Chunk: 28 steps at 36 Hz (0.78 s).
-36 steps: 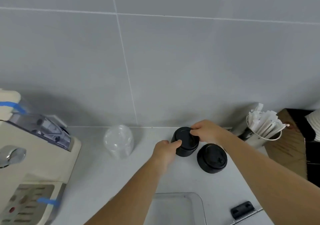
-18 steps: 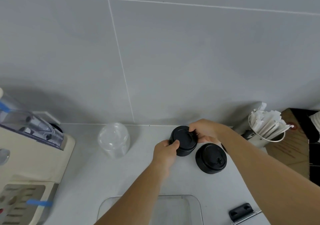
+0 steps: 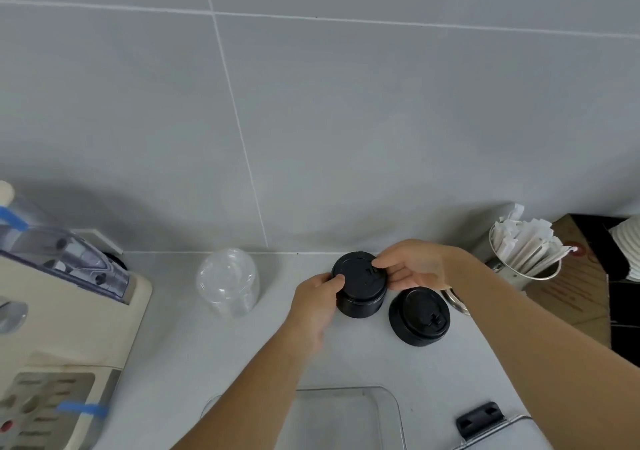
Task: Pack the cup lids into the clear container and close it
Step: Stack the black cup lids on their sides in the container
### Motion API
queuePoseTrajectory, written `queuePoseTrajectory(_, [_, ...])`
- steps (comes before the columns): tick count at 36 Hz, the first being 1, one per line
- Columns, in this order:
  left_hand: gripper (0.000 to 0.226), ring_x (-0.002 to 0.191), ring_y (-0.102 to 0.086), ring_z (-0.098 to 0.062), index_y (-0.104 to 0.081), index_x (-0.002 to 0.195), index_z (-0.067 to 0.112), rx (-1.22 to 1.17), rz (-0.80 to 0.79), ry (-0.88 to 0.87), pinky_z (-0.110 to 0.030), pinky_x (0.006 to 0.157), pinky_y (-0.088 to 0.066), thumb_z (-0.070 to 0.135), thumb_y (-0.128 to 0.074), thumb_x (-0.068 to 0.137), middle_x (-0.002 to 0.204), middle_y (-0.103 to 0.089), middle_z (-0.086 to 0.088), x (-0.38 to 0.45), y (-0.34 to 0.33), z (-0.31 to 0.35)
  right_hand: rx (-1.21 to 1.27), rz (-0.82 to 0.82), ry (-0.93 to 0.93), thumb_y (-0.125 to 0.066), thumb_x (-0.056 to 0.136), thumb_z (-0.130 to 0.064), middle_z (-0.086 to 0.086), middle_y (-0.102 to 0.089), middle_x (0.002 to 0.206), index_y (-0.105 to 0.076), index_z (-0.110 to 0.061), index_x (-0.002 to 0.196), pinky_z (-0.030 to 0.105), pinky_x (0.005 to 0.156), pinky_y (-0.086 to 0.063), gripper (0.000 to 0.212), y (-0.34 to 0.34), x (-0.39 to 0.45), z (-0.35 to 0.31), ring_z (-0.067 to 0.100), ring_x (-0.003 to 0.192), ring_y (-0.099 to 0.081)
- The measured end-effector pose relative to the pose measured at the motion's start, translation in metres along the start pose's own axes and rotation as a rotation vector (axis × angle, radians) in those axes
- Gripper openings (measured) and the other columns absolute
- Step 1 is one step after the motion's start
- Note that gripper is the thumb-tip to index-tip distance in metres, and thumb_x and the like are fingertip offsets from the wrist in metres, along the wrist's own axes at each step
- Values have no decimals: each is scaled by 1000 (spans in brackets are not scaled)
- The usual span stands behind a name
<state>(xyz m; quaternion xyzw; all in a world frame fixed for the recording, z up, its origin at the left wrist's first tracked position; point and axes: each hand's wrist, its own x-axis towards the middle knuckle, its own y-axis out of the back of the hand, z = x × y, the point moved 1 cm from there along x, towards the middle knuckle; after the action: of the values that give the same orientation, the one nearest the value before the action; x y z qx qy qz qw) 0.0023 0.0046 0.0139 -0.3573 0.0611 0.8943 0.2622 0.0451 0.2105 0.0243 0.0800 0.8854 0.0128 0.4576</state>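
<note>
In the head view, a stack of black cup lids [image 3: 360, 285] is seen standing on the white tabletop [image 3: 173, 345] close to the tiled wall [image 3: 311, 120], and it is held from both sides. The left hand [image 3: 317, 299] is closed on the stack's left edge, thumb on the top rim; the right hand [image 3: 410, 264] is pinched on the top lid's right rim with thumb and fingertips. A second stack of black lids [image 3: 419, 316] is set just beside the first, to its right, touched by neither hand. The clear container [image 3: 381, 401] is found at the lower edge of the view, near the person, open, and partly hidden by the left forearm; its contents cannot be told. A stack of clear cups [image 3: 228, 285] is placed upside down to the left, a cream-coloured machine [image 3: 69, 328] beyond it. A holder of paper-wrapped straws [image 3: 526, 252] is seen at the right, and a black clip [image 3: 479, 422] at the bottom right.
</note>
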Motion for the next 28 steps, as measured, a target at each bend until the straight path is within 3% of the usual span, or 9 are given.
queuePoseTrajectory(3, [15,109,-63,-23,-69,105,25,-40,-35,-19,-37,96,-46,26,-58,95,112,-71,1,-14,6,5,-11,-21,58,-72,86,-20,13,-73,112,-70,-8,112,34,93,-54,28,-1,-14,-3,24,104,-69])
queuePoseTrajectory(6, [21,110,-65,-21,-70,113,20,-103,-54,-65,-37,102,-48,23,-58,96,109,-73,3,-29,12,12,-29,-29,120,-74,85,-25,7,-77,106,-75,-14,105,35,95,-53,23,-4,-34,-9,19,98,-72])
queuePoseTrajectory(11, [17,103,-67,-18,-74,104,23,-200,-75,-142,-27,88,-52,20,-60,95,92,-78,13,-57,20,21,-52,-6,205,-75,82,-34,4,-73,115,-75,-21,107,42,99,-50,28,-16,-71,-19,23,108,-67])
queuePoseTrajectory(15, [18,94,-73,-11,-75,105,20,-248,-85,-188,-20,77,-53,19,-61,94,96,-79,12,-82,26,26,5,-17,281,-74,83,-32,7,-73,116,-72,-15,110,43,98,-52,31,-29,-98,-23,27,106,-69])
queuePoseTrajectory(28, [21,101,-72,-13,-68,113,11,-368,-80,-277,-26,87,-52,15,-59,95,110,-76,-5,-155,43,13,-97,63,440,-76,78,-37,5,-75,109,-70,-13,109,35,92,-55,39,-79,-179,-22,17,99,-72])
